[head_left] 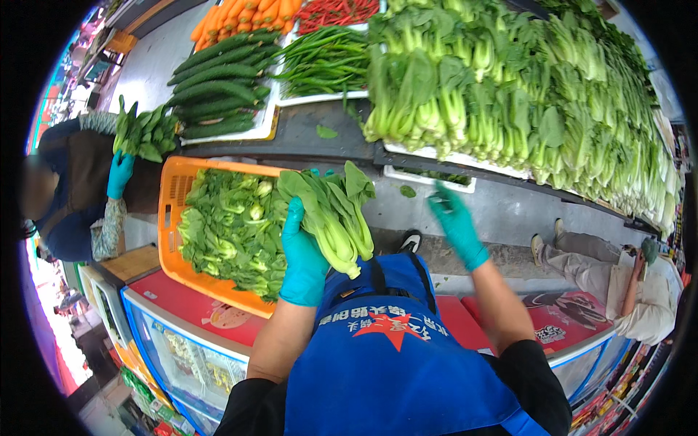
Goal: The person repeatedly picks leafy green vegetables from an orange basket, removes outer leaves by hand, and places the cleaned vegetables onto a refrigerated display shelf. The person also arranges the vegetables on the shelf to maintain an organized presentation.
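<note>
My left hand [303, 261], in a teal glove, grips a small bunch of bok choy [335, 229] in front of my blue apron, stem ends towards me. Out to the right, over the floor, my gloved right hand [458, 226] is blurred, its fingers apart and holding nothing. Left of the held bunch, an orange plastic crate [169, 240] contains more leafy greens [234, 234]. Rows of bok choy [447, 103] cover the display at the upper right.
Cucumbers [218, 87], green chillies [327, 60], red chillies [335, 13] and carrots [245, 19] fill display trays. A co-worker [82, 185] at left holds greens. Another person [627, 294] stands at right. Chest freezers [191, 332] flank me. A white tray [463, 188] lies low beneath the display edge.
</note>
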Demonstrator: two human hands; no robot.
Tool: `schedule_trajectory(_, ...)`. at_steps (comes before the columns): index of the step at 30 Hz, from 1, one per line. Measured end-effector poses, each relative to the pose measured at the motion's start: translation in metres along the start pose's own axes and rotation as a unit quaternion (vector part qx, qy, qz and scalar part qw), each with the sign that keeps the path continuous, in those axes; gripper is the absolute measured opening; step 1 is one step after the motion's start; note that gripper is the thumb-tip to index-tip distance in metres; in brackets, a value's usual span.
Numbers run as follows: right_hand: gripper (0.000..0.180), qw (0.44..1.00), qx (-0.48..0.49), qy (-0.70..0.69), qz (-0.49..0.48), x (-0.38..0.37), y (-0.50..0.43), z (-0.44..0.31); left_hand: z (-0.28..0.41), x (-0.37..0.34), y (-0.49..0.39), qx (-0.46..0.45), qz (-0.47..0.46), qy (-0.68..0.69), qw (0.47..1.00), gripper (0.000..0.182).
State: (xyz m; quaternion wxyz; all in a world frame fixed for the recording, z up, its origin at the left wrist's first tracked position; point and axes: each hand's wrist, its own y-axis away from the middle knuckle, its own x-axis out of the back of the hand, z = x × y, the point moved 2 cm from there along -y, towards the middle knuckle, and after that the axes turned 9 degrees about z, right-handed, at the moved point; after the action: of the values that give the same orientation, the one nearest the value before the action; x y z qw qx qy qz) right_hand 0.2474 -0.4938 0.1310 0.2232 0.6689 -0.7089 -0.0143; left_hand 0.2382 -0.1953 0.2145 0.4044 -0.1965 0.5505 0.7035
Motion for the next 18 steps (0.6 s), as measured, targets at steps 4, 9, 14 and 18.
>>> schedule_trajectory(4, 0.084, 0.984, 0.116, -0.111, -0.08, -0.04, 0.065, -0.103, -0.06, -0.035, 0.003, 0.046, 0.003, -0.051, 0.998, 0.054)
schedule_trajectory(9, 0.081, 0.988, 0.081, -0.124, -0.052, 0.013, 0.062, -0.11, -0.131, -0.08, 0.009, 0.049, -0.062, -0.19, 0.979, 0.048)
schedule_trajectory(14, 0.07, 0.968, 0.021, -0.245, -0.044, 0.071, 0.07, -0.078, -0.202, -0.12, 0.012, 0.026, -0.086, -0.294, 0.952, 0.048)
schedule_trajectory(18, 0.068, 0.951, -0.01, -0.309, -0.016, 0.104, 0.068, -0.065, -0.238, -0.153, 0.012, 0.065, -0.1, -0.324, 0.939, 0.054)
